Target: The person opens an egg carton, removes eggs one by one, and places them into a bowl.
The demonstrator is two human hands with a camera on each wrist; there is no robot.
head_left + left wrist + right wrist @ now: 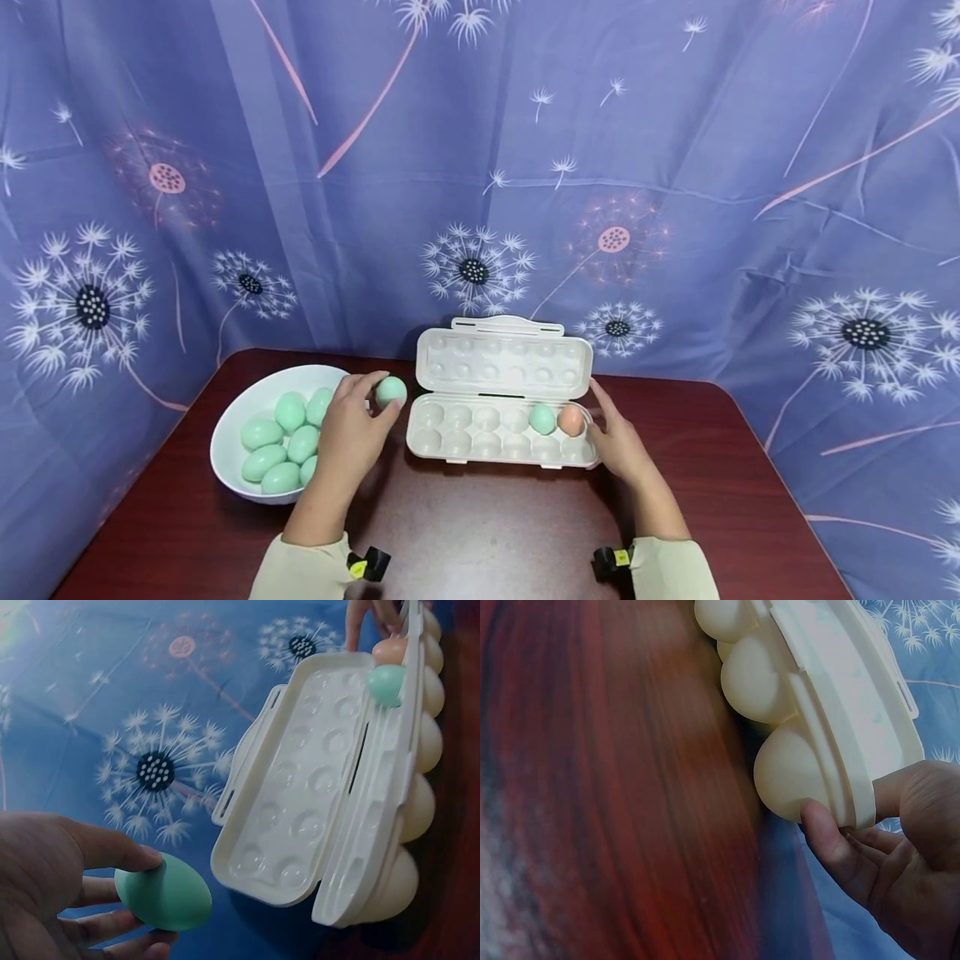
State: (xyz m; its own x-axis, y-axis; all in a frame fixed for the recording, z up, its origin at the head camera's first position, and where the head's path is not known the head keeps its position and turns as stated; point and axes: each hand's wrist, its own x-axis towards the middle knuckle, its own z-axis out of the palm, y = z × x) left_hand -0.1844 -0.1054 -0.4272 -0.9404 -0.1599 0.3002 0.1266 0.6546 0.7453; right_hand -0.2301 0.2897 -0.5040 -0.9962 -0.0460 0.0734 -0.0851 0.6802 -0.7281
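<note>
Between thumb and fingers, my left hand (352,429) pinches a mint-green egg (391,392), held in the gap between the bowl and the egg carton. The left wrist view shows that same egg (165,892) up close. The white egg carton (487,471) lies with its lid (504,383) raised at the back. In its back row, toward the right end, sit a green egg (542,419) and an orange egg (571,420). My right hand (621,442) grips the carton's right end; in the right wrist view its thumb (821,832) presses the end cup.
A white bowl (225,446) with several mint-green eggs stands at the left, partly behind my left hand and forearm. Under everything is a dark red wooden table (487,533). A blue dandelion-print cloth (480,167) hangs behind and beside it.
</note>
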